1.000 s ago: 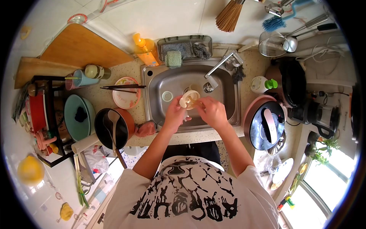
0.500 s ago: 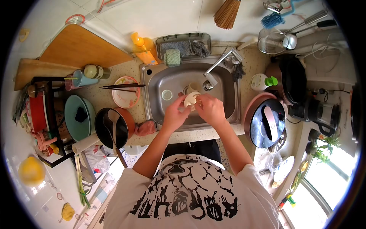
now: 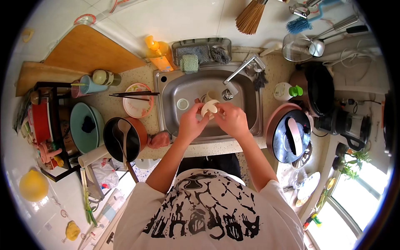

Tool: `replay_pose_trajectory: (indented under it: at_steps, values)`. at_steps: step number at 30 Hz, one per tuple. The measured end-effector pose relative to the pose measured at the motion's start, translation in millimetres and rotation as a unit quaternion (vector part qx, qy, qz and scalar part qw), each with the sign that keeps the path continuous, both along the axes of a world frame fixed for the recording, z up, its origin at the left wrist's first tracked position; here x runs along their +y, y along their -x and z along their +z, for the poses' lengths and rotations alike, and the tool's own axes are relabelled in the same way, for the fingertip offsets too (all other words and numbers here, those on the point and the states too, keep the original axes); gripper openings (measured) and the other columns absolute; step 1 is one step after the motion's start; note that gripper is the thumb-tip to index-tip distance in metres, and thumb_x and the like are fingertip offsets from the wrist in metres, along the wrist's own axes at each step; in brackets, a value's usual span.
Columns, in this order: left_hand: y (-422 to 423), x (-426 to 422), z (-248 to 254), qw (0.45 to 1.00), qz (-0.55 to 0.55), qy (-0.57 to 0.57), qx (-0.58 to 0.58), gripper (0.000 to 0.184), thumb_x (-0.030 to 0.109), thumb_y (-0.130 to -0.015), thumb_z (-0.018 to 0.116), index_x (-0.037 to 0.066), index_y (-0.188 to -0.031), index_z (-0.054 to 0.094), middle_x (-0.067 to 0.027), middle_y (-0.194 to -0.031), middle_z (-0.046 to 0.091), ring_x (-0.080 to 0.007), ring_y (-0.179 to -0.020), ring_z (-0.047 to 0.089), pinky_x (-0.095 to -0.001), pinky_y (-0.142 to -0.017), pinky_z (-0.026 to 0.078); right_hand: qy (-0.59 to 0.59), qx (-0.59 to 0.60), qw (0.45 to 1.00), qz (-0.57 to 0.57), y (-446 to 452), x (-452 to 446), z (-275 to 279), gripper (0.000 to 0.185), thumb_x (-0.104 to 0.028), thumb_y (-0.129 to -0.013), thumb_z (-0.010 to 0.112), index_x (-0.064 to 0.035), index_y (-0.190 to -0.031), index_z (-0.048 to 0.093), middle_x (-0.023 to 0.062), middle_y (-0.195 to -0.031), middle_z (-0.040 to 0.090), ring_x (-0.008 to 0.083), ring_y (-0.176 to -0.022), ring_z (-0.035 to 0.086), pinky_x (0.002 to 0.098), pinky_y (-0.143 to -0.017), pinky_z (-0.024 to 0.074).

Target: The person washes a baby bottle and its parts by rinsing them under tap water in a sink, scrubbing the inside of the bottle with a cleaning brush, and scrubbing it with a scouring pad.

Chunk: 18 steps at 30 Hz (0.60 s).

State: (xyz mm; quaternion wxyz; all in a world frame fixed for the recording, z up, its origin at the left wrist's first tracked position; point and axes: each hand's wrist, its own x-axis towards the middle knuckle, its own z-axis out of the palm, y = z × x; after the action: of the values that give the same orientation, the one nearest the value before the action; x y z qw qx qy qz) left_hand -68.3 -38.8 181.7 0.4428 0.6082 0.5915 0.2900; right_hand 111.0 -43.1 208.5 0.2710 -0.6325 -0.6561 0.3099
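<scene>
Two bare hands are over the metal sink (image 3: 168, 121), close together in the middle. They share one small cream piece (image 3: 209, 109) with a curvy shape. The left hand (image 3: 191, 124) has its fingers clamped on one side of it. The right hand (image 3: 231, 120) has its fingers clamped on the other side — so the piece sits up between the two hands, above the sink. I cannot tell just what the piece is.

Just past it, a beige cup (image 3: 210, 95) peeks out, partly hidden by the piece. To the left, a small pale ring (image 3: 182, 104) lies on the sink's bottom. The shiny tap (image 3: 238, 75) leans in from the back right corner, and its end is near the cup.

On the worktop (image 3: 208, 149) to the left is a plate (image 3: 138, 109) with dark chopsticks (image 3: 134, 95) across it. Near the plate is a big pot (image 3: 139, 133) with a wooden spoon (image 3: 124, 129) in it. Behind the sink there is an orange bottle (image 3: 160, 56), and next to it a grey rack (image 3: 200, 43) with a green sponge (image 3: 189, 63) at its front. On the right stands a white bottle — it has a green top (image 3: 296, 91).
</scene>
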Motion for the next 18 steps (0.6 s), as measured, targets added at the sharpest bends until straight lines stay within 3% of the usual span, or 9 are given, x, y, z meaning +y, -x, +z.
replay_pose_trajectory:
  at_steps: [5, 8, 9, 13, 16, 18]
  values:
    - [5, 4, -6, 1.000, -0.016, -0.008, -0.026, 0.037, 0.018, -0.084, 0.076, 0.003, -0.116, 0.064, -0.0107, -0.088, 0.072, -0.0169, -0.072, 0.068, -0.0296, -0.062, 0.052, 0.068, 0.147, 0.986, -0.030, -23, 8, 12, 0.022, -0.010, -0.086, 0.069, -0.0047, -0.107, 0.070, 0.0106, -0.091, 0.071, 0.0196, -0.070, 0.069, 0.0312, -0.065, 0.0548]
    - [10, 5, -14, 0.998, -0.020, -0.026, -0.054, 0.040, 0.016, -0.084, 0.076, 0.000, -0.118, 0.063, -0.0093, -0.087, 0.072, -0.0096, -0.067, 0.064, -0.0265, -0.058, 0.049, 0.100, 0.208, 0.973, 0.012, -56, 17, 14, 0.024, -0.005, -0.090, 0.065, -0.0038, -0.114, 0.068, 0.0022, -0.097, 0.066, 0.0057, -0.076, 0.058, 0.0232, -0.067, 0.0480]
    - [11, 5, -16, 0.998, -0.019, -0.025, -0.058, 0.040, 0.016, -0.085, 0.076, -0.001, -0.119, 0.063, -0.0088, -0.087, 0.072, -0.0095, -0.069, 0.065, -0.0261, -0.058, 0.049, 0.156, 0.197, 0.968, 0.020, -67, 21, 17, 0.029, -0.003, -0.091, 0.062, -0.0055, -0.119, 0.066, 0.0024, -0.108, 0.066, 0.0060, -0.083, 0.057, 0.0217, -0.075, 0.0466]
    - [14, 9, -21, 0.993, -0.029, 0.086, -0.080, 0.039, 0.016, -0.090, 0.072, -0.001, -0.124, 0.061, -0.0059, -0.093, 0.072, -0.0104, -0.081, 0.068, -0.0246, -0.061, 0.053, 0.170, 0.311, 0.934, 0.043, -74, 19, -18, 0.039, -0.004, -0.091, 0.062, -0.0052, -0.130, 0.060, 0.0031, -0.117, 0.066, 0.0072, -0.089, 0.056, 0.0244, -0.080, 0.0463]
    - [6, 8, -22, 0.939, 0.033, 0.261, -0.223, 0.038, 0.015, -0.095, 0.067, 0.002, -0.129, 0.058, -0.0052, -0.101, 0.071, -0.0113, -0.084, 0.068, -0.0251, -0.060, 0.057, 0.240, 0.408, 0.881, 0.025, -51, 10, -38, 0.044, -0.006, -0.092, 0.063, -0.0054, -0.136, 0.057, 0.0030, -0.119, 0.065, 0.0094, -0.094, 0.058, 0.0260, -0.082, 0.0474]
    - [6, 8, -25, 0.917, 0.026, 0.293, -0.270, 0.037, 0.015, -0.096, 0.064, 0.003, -0.130, 0.057, -0.0056, -0.104, 0.070, -0.0117, -0.085, 0.069, -0.0265, -0.059, 0.059, 0.309, 0.416, 0.855, 0.009, -37, 8, -45, 0.047, -0.010, -0.093, 0.065, -0.0061, -0.139, 0.055, 0.0029, -0.115, 0.066, 0.0118, -0.095, 0.061, 0.0273, -0.083, 0.0501]
